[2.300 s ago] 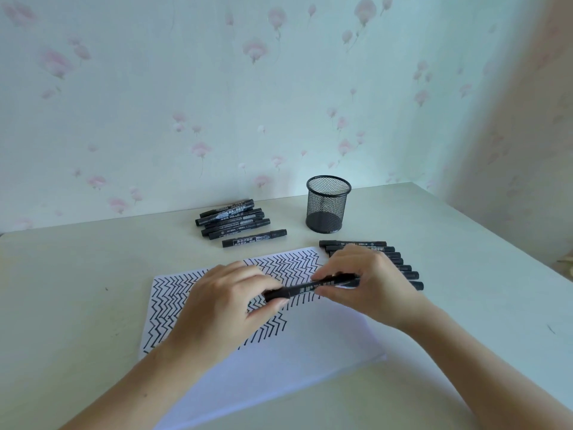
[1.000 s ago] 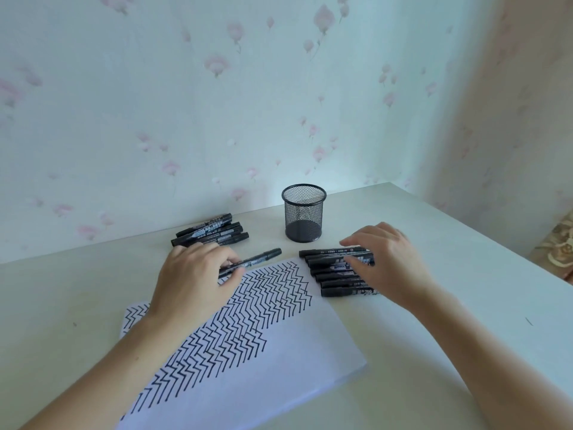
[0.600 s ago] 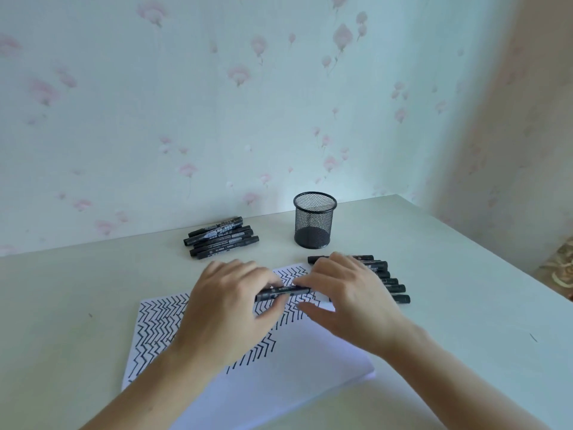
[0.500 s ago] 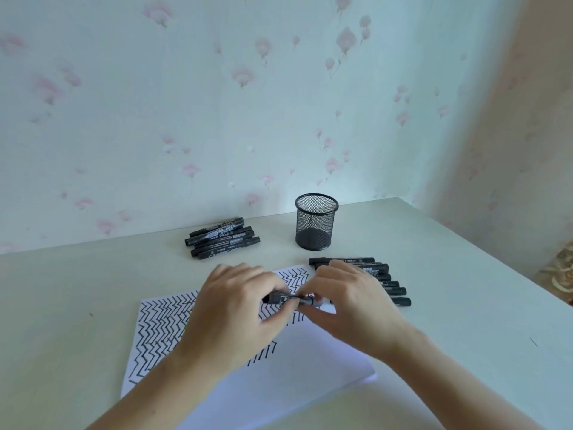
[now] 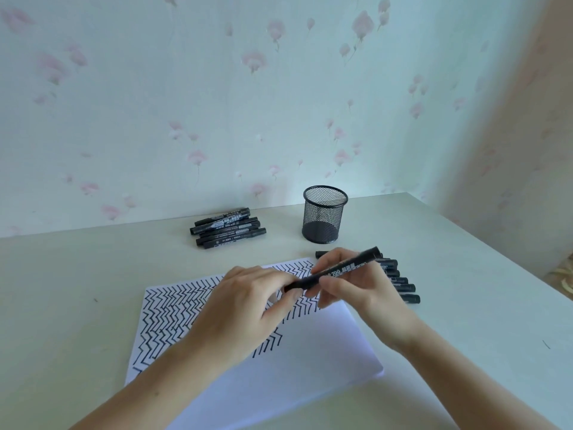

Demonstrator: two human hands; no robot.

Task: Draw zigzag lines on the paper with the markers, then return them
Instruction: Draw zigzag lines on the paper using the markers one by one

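Both hands above the zigzag-lined paper [image 5: 310, 361]: right hand [image 5: 356, 287] grip closed around black marker [image 5: 338, 271] barrel, left hand [image 5: 248, 305] fingertips pinching its lower end

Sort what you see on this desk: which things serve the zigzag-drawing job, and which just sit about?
In use: held marker, paper, right-hand row of markers, far pile of markers, left hand, right hand.
Idle: mesh pen cup.

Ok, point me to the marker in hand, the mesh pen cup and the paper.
marker in hand [image 5: 344, 270], head view, on the printed middle of its barrel.
mesh pen cup [image 5: 324, 217], head view, on its front wall.
paper [image 5: 310, 358], head view, on the blank lower part of the sheet.
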